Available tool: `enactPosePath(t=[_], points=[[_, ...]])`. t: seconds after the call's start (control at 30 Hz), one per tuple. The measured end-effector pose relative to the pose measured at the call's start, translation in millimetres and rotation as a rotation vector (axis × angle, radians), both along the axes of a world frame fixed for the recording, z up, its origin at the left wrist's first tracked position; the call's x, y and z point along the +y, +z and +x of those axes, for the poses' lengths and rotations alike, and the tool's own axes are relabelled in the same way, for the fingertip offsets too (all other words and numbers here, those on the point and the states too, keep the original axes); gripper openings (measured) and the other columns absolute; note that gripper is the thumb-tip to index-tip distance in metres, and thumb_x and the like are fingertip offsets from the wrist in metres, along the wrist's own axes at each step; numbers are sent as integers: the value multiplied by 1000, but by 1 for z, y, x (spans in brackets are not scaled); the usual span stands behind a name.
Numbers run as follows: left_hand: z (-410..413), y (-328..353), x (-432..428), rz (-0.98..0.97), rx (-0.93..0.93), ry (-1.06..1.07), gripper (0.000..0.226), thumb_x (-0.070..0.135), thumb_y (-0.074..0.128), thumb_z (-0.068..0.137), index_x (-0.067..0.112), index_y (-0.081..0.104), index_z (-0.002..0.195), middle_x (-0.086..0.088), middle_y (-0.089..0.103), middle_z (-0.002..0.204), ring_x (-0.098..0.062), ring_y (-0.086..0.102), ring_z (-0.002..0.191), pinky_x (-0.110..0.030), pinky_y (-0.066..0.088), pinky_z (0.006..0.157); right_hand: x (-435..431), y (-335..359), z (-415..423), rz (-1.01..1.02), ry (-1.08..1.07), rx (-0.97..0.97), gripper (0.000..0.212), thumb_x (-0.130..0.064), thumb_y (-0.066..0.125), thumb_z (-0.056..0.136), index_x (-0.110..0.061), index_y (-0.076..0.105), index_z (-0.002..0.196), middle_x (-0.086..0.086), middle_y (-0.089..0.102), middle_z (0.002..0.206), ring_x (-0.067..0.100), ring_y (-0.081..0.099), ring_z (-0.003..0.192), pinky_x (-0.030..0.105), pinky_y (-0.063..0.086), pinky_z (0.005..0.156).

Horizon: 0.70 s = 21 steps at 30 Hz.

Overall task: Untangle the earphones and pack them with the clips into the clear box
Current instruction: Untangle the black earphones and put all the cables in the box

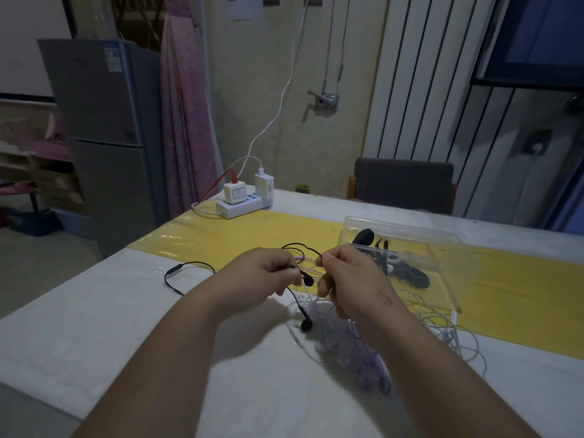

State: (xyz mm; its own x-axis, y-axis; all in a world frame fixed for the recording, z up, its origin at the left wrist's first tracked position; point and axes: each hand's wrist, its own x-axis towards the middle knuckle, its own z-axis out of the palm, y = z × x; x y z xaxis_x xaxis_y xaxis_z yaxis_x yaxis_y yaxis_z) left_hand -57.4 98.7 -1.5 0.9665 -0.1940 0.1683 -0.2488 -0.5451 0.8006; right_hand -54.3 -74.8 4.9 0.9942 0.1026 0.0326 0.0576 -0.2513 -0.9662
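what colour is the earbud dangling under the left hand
Black. The earbud hangs on its cord below the left hand; the head view shows it best.

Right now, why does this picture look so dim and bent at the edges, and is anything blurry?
Head view: dim, even light; the left hand and right hand, both pinching earphone cables, cast soft shadows on the table; the wide lens leans the fridge outward; the purple earphones look blurred.
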Motion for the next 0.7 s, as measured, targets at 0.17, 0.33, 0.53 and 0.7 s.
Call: enactPosePath(t=[0.17, 0.33, 0.53, 0.7], points=[[1, 1, 0, -138, -9, 23, 26, 17, 56, 96, 23, 68, 73, 11, 49, 52, -5, 40, 49, -22, 30, 48, 0, -2, 4, -77, -20, -12, 20, -24, 44, 98, -18, 61, 88, 0, 69, 64, 9, 40, 42, 27, 30, 49], [-3, 6, -3, -328, 25, -30, 32, 16, 49, 100, 9, 63, 72, -3, 40, 56, -7, 32, 47, -16, 26, 44, 0, -7, 8, 17, -93, -96, 28, -34, 49, 97, -19, 62, 77, -2, 68, 69, 16, 51, 60, 39, 40, 65], [-6, 12, -4, -381, -14, -55, 27, 11, 52, 97, 0, 60, 74, 9, 36, 45, -5, 30, 43, -14, 23, 42, 2, -1, 1, 106, -38, -99, 31, -34, 46, 101, -14, 56, 79, 1, 70, 69, 12, 47, 51, 30, 34, 51], [-6, 12, -2, -419, 6, -92, 27, 27, 55, 81, 2, 63, 73, 2, 35, 50, -8, 28, 46, -20, 19, 45, 2, 3, -1, 187, -41, -40, 21, -19, 51, 96, -15, 62, 79, 0, 66, 77, 14, 47, 64, 32, 36, 57]])
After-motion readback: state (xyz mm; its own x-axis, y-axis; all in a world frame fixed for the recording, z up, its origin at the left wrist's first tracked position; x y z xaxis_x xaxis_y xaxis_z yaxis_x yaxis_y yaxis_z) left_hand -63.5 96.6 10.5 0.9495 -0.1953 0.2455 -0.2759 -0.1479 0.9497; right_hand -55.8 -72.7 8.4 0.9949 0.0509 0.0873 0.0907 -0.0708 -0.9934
